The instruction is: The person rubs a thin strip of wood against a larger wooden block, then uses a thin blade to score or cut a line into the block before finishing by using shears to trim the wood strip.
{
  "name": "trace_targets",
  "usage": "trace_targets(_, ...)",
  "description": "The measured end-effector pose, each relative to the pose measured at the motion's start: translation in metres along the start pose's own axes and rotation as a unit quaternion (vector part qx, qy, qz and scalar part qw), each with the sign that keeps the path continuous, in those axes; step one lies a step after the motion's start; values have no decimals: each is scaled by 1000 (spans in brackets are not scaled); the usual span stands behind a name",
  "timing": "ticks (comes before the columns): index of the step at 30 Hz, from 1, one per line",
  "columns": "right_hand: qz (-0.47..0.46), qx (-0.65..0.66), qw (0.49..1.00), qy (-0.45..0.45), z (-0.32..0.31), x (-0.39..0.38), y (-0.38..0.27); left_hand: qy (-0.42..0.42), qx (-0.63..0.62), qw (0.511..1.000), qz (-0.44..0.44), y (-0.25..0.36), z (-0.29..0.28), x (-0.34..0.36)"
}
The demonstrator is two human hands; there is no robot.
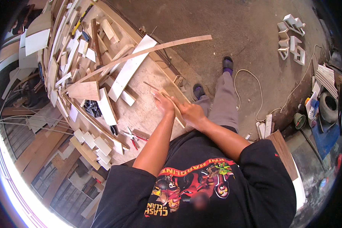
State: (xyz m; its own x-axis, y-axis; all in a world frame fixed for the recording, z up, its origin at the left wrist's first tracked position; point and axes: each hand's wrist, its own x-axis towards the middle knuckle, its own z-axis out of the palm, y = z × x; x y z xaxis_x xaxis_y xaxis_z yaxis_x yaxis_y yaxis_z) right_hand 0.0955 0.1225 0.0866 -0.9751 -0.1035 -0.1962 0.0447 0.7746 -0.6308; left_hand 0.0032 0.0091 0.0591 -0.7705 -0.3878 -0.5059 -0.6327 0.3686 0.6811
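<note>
My left hand (164, 103) and my right hand (190, 113) are close together at the workbench's front edge, both closed on a pale wooden board (178, 118) held at a slant. A thin brownish strip (149, 85) sticks out beyond my left fingers; what it is, I cannot tell. The bare plywood benchtop (140, 114) lies beside my hands. On it rest pliers and cutters with red handles (138, 137). A long white board (130, 68) and a long narrow wooden slat (186, 39) lie just past my hands.
Wood offcuts (79, 49) and black plastic (92, 109) crowd the bench's left part. My legs (221, 102) stand on the concrete floor (193, 19). White angular pieces (292, 43), a loose cable (258, 83), a tyre (328, 108) and a green bucket (299, 121) are at the right.
</note>
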Motion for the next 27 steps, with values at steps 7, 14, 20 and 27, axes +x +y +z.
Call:
trace_targets(7, 6, -21, 998, -54, -5, -15, -13, 73, -13, 997, -9, -23, -14, 25)
trace_targets(14, -1, 10, 1000, -9, -8, -11, 8, -73, 60, 995, 26, 27, -18, 6)
trace_targets(20, 3, -9, 999, -36, -16, -15, 6, 26, 50, 993, 103, -2, 2, 11)
trace_targets(27, 15, -20, 999, -38, -17, -7, 19, 37, 67, 993, 89, 18, 9, 1)
